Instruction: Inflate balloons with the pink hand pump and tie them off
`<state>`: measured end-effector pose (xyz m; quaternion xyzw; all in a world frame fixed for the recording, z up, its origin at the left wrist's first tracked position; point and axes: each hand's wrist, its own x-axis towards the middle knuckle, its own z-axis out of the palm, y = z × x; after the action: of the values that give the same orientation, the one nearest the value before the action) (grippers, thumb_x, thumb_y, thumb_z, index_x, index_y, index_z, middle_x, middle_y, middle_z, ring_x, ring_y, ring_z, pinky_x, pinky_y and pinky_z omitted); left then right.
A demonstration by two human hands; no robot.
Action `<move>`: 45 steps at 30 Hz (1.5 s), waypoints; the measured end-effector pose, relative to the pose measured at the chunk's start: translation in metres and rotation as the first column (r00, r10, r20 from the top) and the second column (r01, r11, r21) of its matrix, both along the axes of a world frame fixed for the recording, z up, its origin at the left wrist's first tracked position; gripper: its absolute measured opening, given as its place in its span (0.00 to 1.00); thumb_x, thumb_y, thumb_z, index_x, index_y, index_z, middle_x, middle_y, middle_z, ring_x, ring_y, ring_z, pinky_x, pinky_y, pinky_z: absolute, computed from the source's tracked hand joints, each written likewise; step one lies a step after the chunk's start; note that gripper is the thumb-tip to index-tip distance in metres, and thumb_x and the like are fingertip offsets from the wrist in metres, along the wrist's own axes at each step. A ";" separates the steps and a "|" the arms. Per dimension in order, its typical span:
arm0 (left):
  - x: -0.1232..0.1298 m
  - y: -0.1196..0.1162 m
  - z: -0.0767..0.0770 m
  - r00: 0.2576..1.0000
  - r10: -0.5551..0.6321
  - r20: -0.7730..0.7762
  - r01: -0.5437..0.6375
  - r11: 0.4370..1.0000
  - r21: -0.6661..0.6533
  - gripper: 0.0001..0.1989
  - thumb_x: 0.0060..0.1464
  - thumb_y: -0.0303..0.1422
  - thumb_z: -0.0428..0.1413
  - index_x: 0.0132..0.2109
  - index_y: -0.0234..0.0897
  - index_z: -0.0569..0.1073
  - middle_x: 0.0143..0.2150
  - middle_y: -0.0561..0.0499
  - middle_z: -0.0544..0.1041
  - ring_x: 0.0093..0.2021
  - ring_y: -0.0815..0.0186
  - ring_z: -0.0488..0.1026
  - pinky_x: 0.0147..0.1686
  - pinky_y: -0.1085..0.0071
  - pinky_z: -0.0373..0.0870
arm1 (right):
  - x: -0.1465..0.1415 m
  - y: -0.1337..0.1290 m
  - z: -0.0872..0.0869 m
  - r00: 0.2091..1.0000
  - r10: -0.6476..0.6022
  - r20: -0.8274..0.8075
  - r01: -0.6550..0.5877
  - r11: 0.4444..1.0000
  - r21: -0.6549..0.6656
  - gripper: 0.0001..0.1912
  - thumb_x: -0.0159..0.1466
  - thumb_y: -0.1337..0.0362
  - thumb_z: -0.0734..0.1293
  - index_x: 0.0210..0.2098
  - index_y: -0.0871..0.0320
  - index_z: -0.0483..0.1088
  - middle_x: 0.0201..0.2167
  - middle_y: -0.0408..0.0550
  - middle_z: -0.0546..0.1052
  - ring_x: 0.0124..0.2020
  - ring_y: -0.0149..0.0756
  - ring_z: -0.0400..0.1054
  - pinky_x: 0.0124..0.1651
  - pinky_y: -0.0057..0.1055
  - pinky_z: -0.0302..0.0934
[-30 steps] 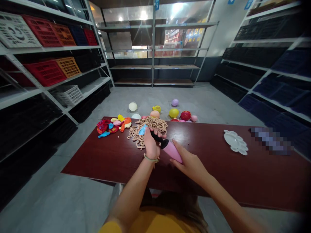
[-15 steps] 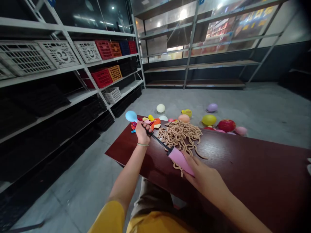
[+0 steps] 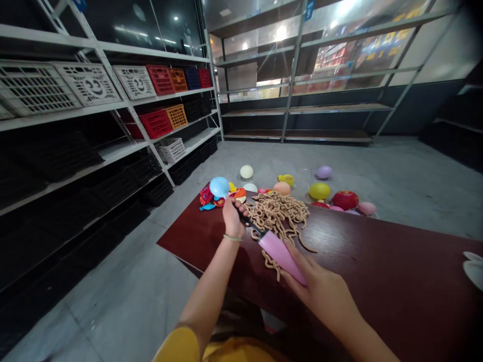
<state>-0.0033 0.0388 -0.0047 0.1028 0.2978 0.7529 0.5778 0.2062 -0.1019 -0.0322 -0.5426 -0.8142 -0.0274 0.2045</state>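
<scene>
A: What takes up the most room here?

B: White metal shelving [image 3: 113, 146] runs along the left of the dark red worktop [image 3: 377, 261], loaded with white, red and orange plastic crates [image 3: 155, 123]. Beyond the worktop's far edge stands a wooden-shelved rack [image 3: 328, 108].

A: And on the floor?

B: Just past that far edge lie inflated balloons, among them a yellow balloon [image 3: 319, 191] and a red balloon [image 3: 345, 200].

A: What's on the worktop itself?

B: Near its far edge, a heap of tan twisting balloons [image 3: 277, 221] sits beside a small pile of colourful deflated balloons [image 3: 207, 196]. A white plate-like piece [image 3: 474, 269] pokes into view at the worktop's right end.

A: Where are the hands?

B: Both are above the worktop, near its middle. The left hand [image 3: 234, 218] forms a fist, its fingers [image 3: 236, 203] pressed together around the neck of a partly inflated blue balloon [image 3: 219, 187], just beside the tan heap. The right hand [image 3: 320, 291] holds a pink hand pump [image 3: 281, 256], its fingers [image 3: 296, 256] spread along the barrel.

A: Are the two joined?

B: Yes, a black nozzle [image 3: 251, 223] runs from the pump into the left fist. A thin green wristband [image 3: 232, 238] circles the left wrist.
</scene>
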 end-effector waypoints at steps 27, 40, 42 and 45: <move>0.022 -0.016 -0.013 0.988 -0.085 -0.130 0.084 0.996 -0.008 0.12 0.62 0.38 0.52 0.32 0.39 0.60 0.22 0.59 0.59 0.17 0.75 0.58 0.16 0.79 0.56 | 0.013 -0.013 -0.015 0.996 0.035 -0.081 -0.043 0.995 -0.092 0.37 0.68 0.58 0.61 0.72 0.42 0.41 0.41 0.46 0.79 0.32 0.41 0.78 0.29 0.32 0.70; -0.022 0.013 -0.005 0.989 0.008 -0.150 -0.016 0.998 -0.054 0.13 0.64 0.37 0.49 0.31 0.39 0.60 0.21 0.60 0.57 0.15 0.76 0.56 0.13 0.79 0.52 | 0.023 -0.013 -0.016 0.988 0.147 -0.047 -0.151 0.983 -0.103 0.35 0.69 0.60 0.61 0.72 0.42 0.43 0.42 0.47 0.77 0.38 0.40 0.76 0.36 0.32 0.70; -0.030 0.021 -0.007 0.988 0.014 -0.151 -0.025 0.997 -0.071 0.13 0.64 0.37 0.49 0.31 0.38 0.59 0.21 0.60 0.58 0.15 0.76 0.56 0.13 0.80 0.52 | 0.035 -0.018 -0.020 0.988 0.154 -0.026 -0.156 0.985 -0.079 0.35 0.70 0.60 0.60 0.72 0.43 0.43 0.43 0.47 0.77 0.38 0.39 0.76 0.36 0.32 0.70; -0.031 0.028 -0.014 0.993 0.031 -0.112 -0.040 0.996 -0.084 0.13 0.63 0.38 0.51 0.31 0.38 0.60 0.21 0.60 0.58 0.15 0.76 0.57 0.14 0.80 0.53 | 0.045 -0.020 -0.025 0.992 0.125 0.018 -0.124 0.991 -0.057 0.34 0.69 0.60 0.60 0.71 0.43 0.45 0.43 0.46 0.77 0.37 0.39 0.77 0.34 0.31 0.70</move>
<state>-0.0344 0.0671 -0.0186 0.1141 0.3632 0.7428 0.5508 0.2511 -0.1218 -0.0574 -0.4960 -0.8490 0.0020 0.1819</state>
